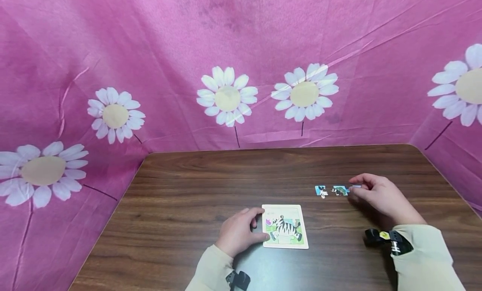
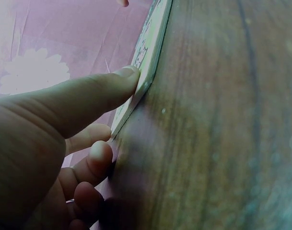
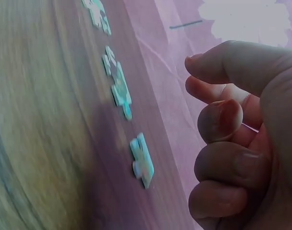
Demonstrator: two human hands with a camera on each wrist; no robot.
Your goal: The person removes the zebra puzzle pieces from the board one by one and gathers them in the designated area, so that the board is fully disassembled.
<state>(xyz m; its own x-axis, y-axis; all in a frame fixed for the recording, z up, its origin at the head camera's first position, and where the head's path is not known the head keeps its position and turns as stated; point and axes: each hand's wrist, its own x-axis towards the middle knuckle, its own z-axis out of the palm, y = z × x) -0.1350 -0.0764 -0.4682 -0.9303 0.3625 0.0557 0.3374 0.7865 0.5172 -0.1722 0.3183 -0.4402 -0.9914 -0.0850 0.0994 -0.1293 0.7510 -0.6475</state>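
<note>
A square jigsaw board with a zebra picture lies on the table. My left hand holds it by its left side: the thumb lies on the frame's rim and the index finger reaches the far left corner. Farther right, my right hand hovers over loose jigsaw pieces, its fingers loosely bent with nothing between them. One piece is nearest that hand and partly covered by it in the head view. Beside it are a green and blue piece and a black-and-white patterned piece.
The brown wood-grain table reaches back to a pink cloth with large white daisies, which hangs behind it and along both sides. Dark camera straps sit on both wrists over light sleeves.
</note>
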